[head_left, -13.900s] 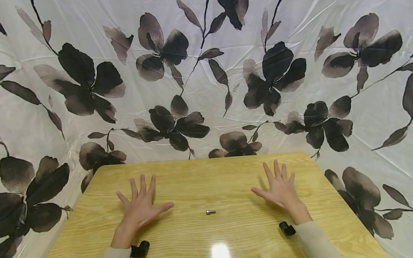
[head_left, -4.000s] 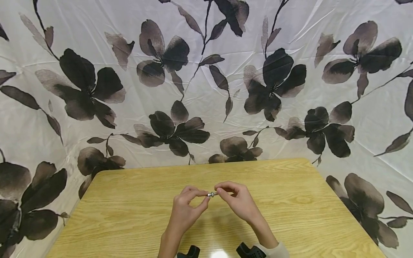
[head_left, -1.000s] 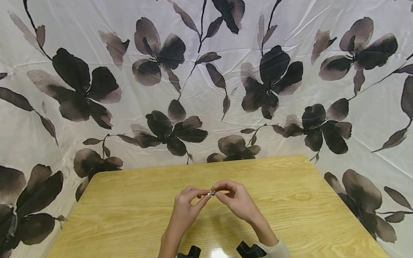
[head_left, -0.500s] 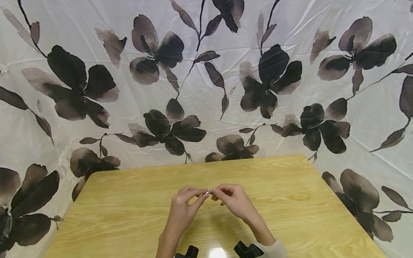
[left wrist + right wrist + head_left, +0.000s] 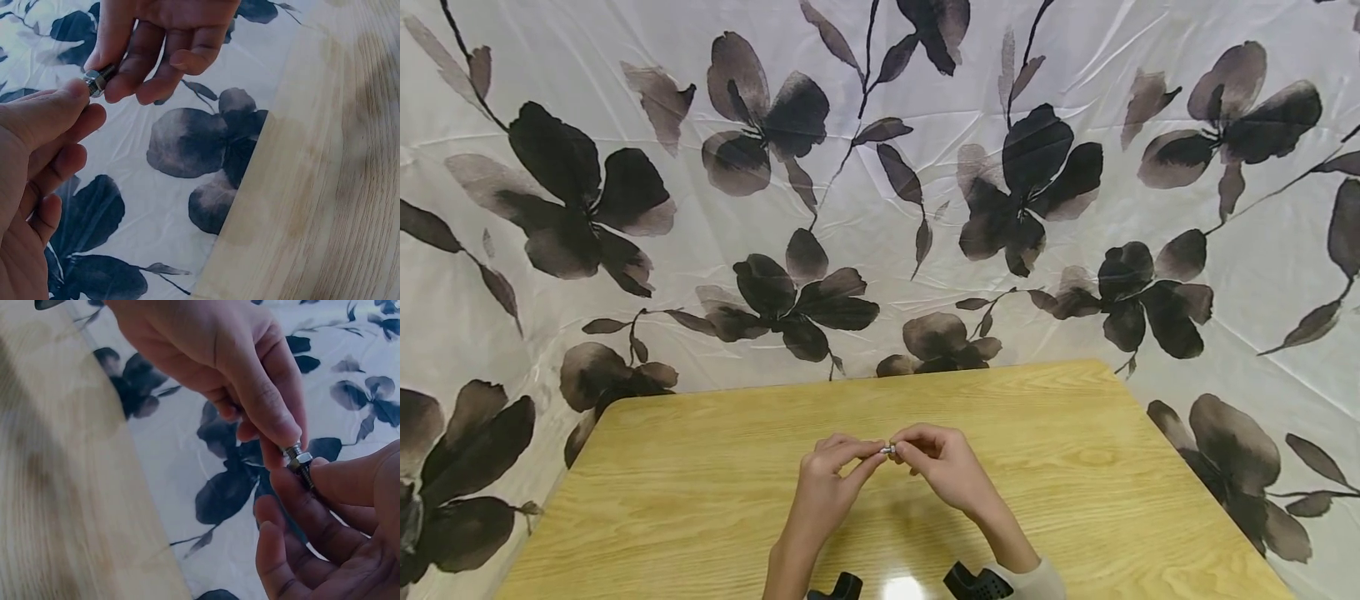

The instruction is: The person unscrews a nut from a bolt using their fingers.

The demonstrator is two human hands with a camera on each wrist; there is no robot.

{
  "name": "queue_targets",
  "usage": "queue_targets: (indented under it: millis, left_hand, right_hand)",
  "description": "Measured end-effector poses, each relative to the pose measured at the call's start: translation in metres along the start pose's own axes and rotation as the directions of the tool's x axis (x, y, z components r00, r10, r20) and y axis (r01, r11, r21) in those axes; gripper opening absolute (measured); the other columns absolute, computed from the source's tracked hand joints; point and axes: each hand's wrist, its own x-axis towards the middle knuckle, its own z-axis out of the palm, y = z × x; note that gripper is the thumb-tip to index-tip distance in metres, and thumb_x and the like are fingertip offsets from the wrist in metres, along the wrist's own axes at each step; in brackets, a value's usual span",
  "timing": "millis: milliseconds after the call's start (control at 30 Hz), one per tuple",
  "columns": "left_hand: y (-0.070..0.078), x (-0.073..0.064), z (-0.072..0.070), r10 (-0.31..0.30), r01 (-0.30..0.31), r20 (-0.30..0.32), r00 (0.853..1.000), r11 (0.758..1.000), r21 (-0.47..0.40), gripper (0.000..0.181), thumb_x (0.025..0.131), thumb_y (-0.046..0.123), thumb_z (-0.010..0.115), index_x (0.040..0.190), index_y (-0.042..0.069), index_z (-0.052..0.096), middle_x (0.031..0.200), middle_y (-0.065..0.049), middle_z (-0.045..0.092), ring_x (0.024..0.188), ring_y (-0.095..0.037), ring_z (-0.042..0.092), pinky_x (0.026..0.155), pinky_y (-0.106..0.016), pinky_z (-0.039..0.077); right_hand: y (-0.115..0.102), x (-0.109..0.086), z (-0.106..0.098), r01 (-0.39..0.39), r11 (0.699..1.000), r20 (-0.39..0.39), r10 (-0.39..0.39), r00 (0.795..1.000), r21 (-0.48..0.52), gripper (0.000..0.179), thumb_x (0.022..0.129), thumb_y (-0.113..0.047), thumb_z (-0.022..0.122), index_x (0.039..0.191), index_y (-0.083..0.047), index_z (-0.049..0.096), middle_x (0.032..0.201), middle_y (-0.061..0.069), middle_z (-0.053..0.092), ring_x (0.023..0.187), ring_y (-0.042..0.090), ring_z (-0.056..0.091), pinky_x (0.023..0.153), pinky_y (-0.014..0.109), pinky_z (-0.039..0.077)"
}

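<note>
Pinched narrow between your left hand (image 5: 827, 479)'s thumb and index finger is one end of a small metal bolt (image 5: 306, 475). Your right hand (image 5: 951, 468) faces it, thumb and index fingertip closed in around the hex nut (image 5: 301, 460) on the bolt's shank, with darker threads running on between those fingers. You have both fingertip grips almost meeting, so the bolt's left end is mostly hidden. Your other fingers on each side curl loosely. You hold the bolt roughly level in the head view, up above the middle of the wood-grain table (image 5: 662, 500). Black devices (image 5: 977, 582) sit at your wrists, and a pale sleeve (image 5: 1039, 579) covers your right forearm. Floral fabric (image 5: 880, 317) hangs behind the table.
</note>
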Motion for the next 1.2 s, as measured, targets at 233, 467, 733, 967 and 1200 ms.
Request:
queue_targets:
  millis: [233,467,733,967,1200]
  left_hand:
    - [0.0023,0.0005,0.0005,-0.024,0.024,-0.001,1.0,1.0,0.014,0.02,0.078,0.003,0.087,0.096,0.011,0.082,0.085,0.006,0.074,0.079,-0.008,0.067,0.074,-0.029,0.056]
    - [0.0026,-0.0003,0.0001,-0.042,0.042,0.005,0.999,0.999,0.017,0.018,0.08,0.006,0.086,0.096,0.013,0.082,0.086,0.007,0.075,0.08,-0.009,0.067,0.074,-0.03,0.056]
    - [0.0005,-0.0004,0.0013,-0.015,0.015,-0.019,1.0,1.0,0.025,0.02,0.077,0.004,0.088,0.095,0.011,0.082,0.085,0.006,0.074,0.079,-0.008,0.068,0.075,-0.032,0.056]
    - [0.0023,0.0018,0.0001,-0.001,0.002,-0.037,0.999,1.0,0.024,0.021,0.079,0.004,0.087,0.097,0.012,0.082,0.086,0.006,0.075,0.079,-0.008,0.068,0.075,-0.032,0.057]
    - [0.0029,0.0009,-0.0004,-0.002,0.002,-0.035,0.999,1.0,0.008,0.021,0.079,0.004,0.086,0.097,0.012,0.081,0.088,0.006,0.076,0.08,-0.009,0.069,0.076,-0.031,0.057]
  right_hand:
    - [-0.0021,-0.0013,0.0007,0.011,1.0,-0.039,-0.01,0.999,0.011,0.015,0.101,-0.017,0.067,0.112,-0.012,0.076,0.107,0.008,0.075,0.094,0.018,0.07,0.081,0.03,0.058]
    - [-0.0029,-0.0022,0.0024,0.102,0.994,-0.07,-0.099,0.993,0.038,0.012,0.099,-0.01,0.069,0.109,-0.007,0.075,0.11,0.014,0.074,0.1,0.021,0.071,0.086,0.03,0.059]
    - [-0.0051,-0.0031,0.0029,0.175,0.981,-0.113,-0.165,0.98,0.085,0.017,0.1,-0.008,0.067,0.114,0.0,0.072,0.116,0.02,0.071,0.104,0.019,0.07,0.087,0.03,0.06]
    - [-0.0029,0.0,0.0012,-0.015,1.0,-0.094,0.015,0.995,0.007,0.026,0.103,-0.032,0.066,0.113,-0.009,0.076,0.106,0.011,0.075,0.097,0.027,0.07,0.078,0.035,0.06]
    - [-0.0012,-0.0008,0.0006,-0.019,1.0,-0.018,0.019,1.0,0.004,0.028,0.105,-0.031,0.062,0.108,-0.007,0.077,0.098,0.012,0.075,0.092,0.025,0.071,0.077,0.038,0.06]
